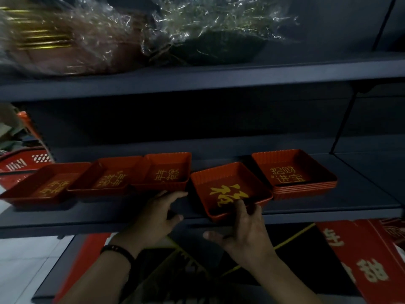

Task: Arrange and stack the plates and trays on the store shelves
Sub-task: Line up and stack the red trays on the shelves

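Red square trays with gold characters sit in a row on the dark middle shelf [109,218]. Three single trays stand at the left: tray one [43,185], tray two [109,176], tray three [164,170]. A tilted tray [228,189] juts over the shelf's front edge; my right hand [243,229] has fingers on its front rim and inside it. A stack of several trays [293,172] stands to its right. My left hand [157,213] hovers, fingers apart, just in front of tray three, holding nothing.
The upper shelf [197,80] carries plastic-wrapped goods [197,36]. A red shopping basket [24,163] stands at the left beyond the shelf end. Red printed boxes [361,255] lie on the lower shelf at the right, with dark packaged items below my hands.
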`<state>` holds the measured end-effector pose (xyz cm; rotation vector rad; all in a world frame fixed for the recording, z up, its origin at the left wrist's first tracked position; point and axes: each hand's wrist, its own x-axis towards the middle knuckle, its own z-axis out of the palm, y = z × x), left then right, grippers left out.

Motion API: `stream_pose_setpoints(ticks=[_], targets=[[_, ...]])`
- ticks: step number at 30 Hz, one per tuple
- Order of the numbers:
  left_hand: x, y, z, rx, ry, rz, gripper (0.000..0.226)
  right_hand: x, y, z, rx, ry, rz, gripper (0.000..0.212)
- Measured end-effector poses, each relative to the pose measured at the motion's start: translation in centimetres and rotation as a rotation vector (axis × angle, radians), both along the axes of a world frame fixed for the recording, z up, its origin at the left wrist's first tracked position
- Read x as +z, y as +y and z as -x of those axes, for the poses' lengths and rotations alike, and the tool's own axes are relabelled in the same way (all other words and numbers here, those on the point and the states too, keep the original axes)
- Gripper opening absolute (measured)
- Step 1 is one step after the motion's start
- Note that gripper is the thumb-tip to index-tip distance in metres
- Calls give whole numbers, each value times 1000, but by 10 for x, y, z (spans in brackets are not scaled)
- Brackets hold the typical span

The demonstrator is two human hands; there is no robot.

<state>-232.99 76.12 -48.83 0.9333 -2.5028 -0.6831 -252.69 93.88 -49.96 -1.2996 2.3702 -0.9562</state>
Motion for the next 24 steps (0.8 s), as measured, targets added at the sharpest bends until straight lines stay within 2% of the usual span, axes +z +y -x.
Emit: stream_pose_setpoints(ticks=[7,9,12,14,18,21,24], targets=[[5,11,-5,-92,11,-101,86,0,34,-12,-80,-140,108,109],[8,15,-3,-119,6,-109,72,2,40,-14,-62,-112,135,99],[14,16,-2,-58,26,-66,40,6,50,-12,-34,-74,223,77],[22,16,-4,-31,66,-51,27,9,56,-5,-19,-44,276,69],[52,25,-7,-20,124,-48,22,17,67,13,27,77,374,63],[63,32,-3,-56,172,-46,16,25,73,30,43,115,421,66],[62,39,14,-65,286,20,15,35,79,52,54,172,425,65]])
